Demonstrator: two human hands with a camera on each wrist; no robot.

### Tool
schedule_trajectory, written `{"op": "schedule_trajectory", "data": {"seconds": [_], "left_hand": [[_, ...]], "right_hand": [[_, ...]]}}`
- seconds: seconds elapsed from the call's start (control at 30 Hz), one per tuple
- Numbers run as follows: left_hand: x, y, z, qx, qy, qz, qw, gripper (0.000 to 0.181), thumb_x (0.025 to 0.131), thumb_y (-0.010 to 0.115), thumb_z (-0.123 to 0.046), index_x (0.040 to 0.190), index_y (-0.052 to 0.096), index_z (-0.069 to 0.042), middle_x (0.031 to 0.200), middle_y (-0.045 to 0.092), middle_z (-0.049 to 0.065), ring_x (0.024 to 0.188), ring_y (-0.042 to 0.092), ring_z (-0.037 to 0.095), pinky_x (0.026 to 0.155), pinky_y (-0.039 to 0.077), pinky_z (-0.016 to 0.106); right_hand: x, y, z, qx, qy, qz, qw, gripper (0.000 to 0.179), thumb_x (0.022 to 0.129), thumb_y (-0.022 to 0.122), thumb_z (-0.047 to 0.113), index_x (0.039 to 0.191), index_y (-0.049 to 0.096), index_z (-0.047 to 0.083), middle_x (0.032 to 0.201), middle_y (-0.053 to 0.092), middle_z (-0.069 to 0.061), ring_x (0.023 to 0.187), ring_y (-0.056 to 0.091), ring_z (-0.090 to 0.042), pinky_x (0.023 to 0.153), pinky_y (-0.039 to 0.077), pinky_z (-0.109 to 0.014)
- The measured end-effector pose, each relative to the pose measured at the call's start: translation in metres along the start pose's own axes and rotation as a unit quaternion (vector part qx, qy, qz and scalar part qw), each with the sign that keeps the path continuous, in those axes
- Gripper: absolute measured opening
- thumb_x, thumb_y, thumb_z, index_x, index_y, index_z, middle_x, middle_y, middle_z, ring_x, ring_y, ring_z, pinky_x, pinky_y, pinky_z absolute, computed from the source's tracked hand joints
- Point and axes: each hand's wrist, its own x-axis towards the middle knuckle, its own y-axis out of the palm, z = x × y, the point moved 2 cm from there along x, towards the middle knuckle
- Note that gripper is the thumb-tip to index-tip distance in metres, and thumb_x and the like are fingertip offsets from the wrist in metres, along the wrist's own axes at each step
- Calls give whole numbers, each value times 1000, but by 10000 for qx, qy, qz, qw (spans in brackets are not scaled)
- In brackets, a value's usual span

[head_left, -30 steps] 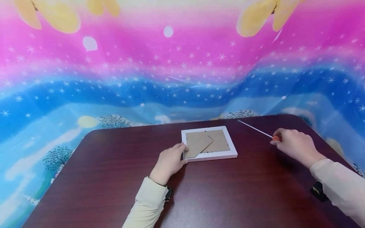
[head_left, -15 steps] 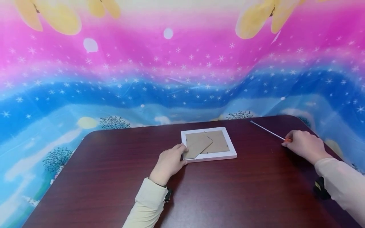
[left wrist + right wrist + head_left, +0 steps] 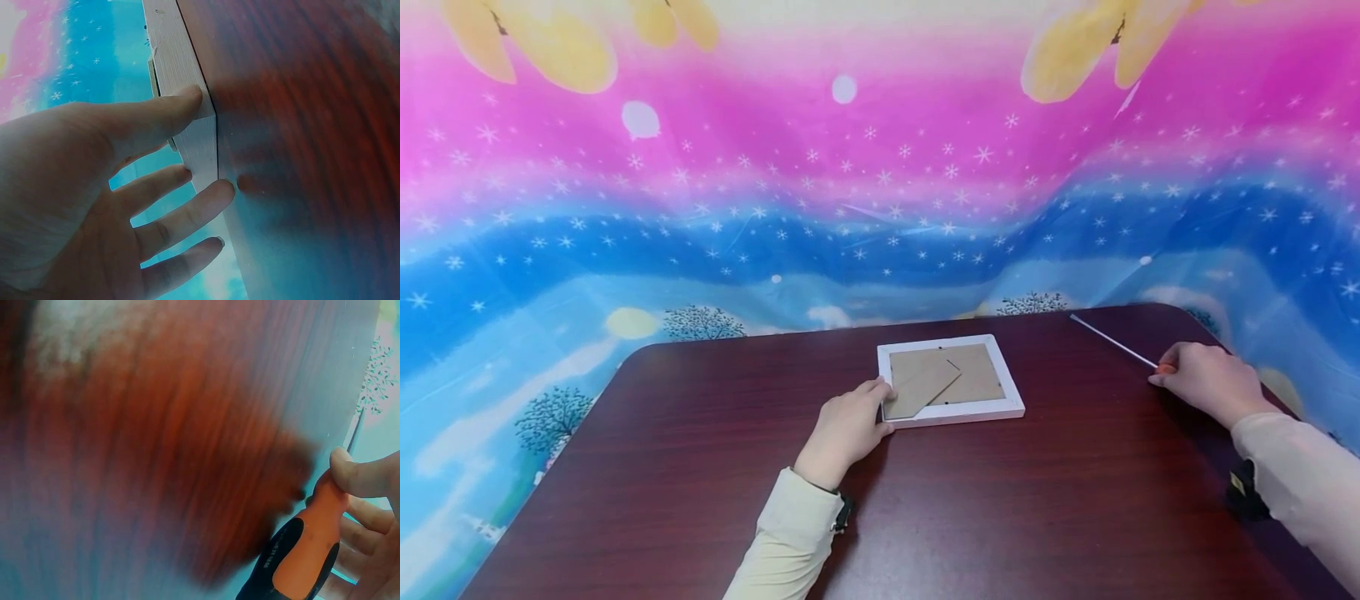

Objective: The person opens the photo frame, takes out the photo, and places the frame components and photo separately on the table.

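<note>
A white picture frame (image 3: 1011, 392) lies face down on the table, its brown backing board (image 3: 977, 367) and folded-in stand leg (image 3: 917, 387) facing up. At its near left corner, my left hand (image 3: 842, 427) holds the frame. In the left wrist view the thumb (image 3: 181, 105) presses the side edge, while the other fingers reach round the corner. My right hand (image 3: 1213, 382) grips a screwdriver (image 3: 315, 547) with an orange and black handle, thumb at the handle's neck. Its long thin shaft (image 3: 1116, 343) points toward the back edge of the table, low over the surface.
The dark red-brown wooden table (image 3: 700, 467) has rounded back corners. Behind it hangs a pink and blue cloth (image 3: 850, 208) printed with snowflakes and trees, close to the table's back edge. Each wrist wears a black band.
My right hand has moved to the right with the screwdriver, farther from the picture frame. The left hand and the frame stay in place.
</note>
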Motion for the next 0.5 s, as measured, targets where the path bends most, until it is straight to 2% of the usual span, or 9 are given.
{"op": "schedule_trajectory", "data": {"seconds": [0.5], "left_hand": [[0,2,-2,107,81,-122,9998,37,87,78,-25,121,65,-15,137,59,9,104,66,28,81,53,45]], "right_hand": [[2,1,-1,91,131,159,9997,36,93,66,26,106,63,-7,86,64,-14,67,55,-24,54,46,-43]]}}
